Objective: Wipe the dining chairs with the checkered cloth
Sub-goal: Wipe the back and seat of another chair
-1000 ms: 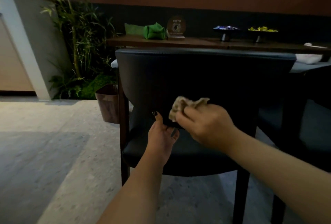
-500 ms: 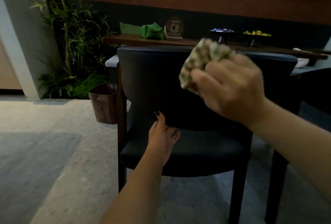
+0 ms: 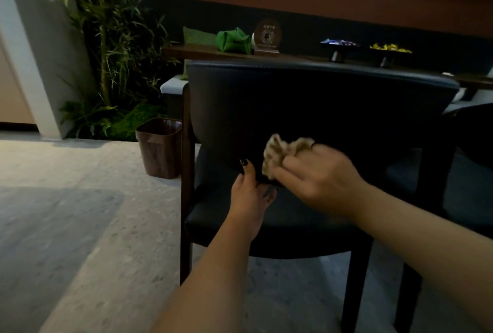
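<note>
- Wiping low on the back of the black chair (image 3: 306,98), we have the checkered cloth (image 3: 280,152) bunched in our right hand (image 3: 320,175), fingers curled round it, pressed against the lower edge of the backrest.
- Our left hand (image 3: 252,191) hooks that same lower edge just beside the cloth, thumb up on the back face and the other fingers tucked under.
- With the cloth wadded so small, little of it likely meets the leather; we risk streaks and missed strips, above all near the top rail and the far corner.
- A hard sideways stroke could run the cloth into our left thumb or knock that bracing grip loose, and the chair might then skid on the smooth floor (image 3: 80,212).
- Loose corners stick up out of our fist; they could snag on the edge and drag the cloth out of our hold.
- Dim light on dark upholstery may well hide what dirt is left.
</note>
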{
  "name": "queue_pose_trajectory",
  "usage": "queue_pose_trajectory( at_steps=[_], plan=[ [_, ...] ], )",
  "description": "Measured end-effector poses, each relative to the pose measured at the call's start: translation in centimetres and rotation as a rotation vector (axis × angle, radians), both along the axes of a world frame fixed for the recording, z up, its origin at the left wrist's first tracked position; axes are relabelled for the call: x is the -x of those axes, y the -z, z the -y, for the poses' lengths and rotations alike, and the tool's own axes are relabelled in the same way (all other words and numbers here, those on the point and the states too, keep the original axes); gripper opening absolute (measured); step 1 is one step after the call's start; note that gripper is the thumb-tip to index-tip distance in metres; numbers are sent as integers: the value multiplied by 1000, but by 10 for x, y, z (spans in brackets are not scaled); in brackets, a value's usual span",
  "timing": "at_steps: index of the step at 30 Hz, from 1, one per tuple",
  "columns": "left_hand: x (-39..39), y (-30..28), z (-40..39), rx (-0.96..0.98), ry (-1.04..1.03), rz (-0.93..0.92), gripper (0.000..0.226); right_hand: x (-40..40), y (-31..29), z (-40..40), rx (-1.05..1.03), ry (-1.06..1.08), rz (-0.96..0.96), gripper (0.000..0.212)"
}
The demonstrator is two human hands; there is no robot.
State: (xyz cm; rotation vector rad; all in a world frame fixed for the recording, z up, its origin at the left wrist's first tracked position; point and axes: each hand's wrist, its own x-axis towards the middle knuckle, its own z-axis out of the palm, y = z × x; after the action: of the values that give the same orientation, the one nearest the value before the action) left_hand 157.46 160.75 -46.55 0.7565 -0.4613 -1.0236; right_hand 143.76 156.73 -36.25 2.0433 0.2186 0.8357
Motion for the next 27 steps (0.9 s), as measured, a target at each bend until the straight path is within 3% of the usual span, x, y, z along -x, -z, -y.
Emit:
queue_pose_trajectory(
  at_steps=[4, 7, 9, 14, 16, 19, 22, 27],
  plan=[
    [2, -3, 0, -30, -39, -95, 62, 0, -69, -22, 3, -66, 407, 18],
    [3, -5, -4, -6, -18, -97, 64, -11, -89, -29, -102, 5, 558, 21],
    [5, -5, -7, 16, 15, -99, 62, -18, -68, -29, -148, 24, 496, 21],
    [-7, 4, -19, 114, 221, -165, 63, -26, 23, -11, 53, 163, -15, 24],
    [-16, 14, -28, 145, 262, -187, 70, -31, 33, -10, 49, 199, -99, 26],
    [-20, 40, -41, 193, 272, -286, 74, -40, 8, -21, 79, 133, -16, 21],
    [-26, 65, -47, 266, 259, -364, 67, -47, -47, -32, 94, 47, 273, 22],
    [-43, 61, -40, 362, 148, -388, 54, -61, -70, -38, 82, 141, 461, 24]
  ],
)
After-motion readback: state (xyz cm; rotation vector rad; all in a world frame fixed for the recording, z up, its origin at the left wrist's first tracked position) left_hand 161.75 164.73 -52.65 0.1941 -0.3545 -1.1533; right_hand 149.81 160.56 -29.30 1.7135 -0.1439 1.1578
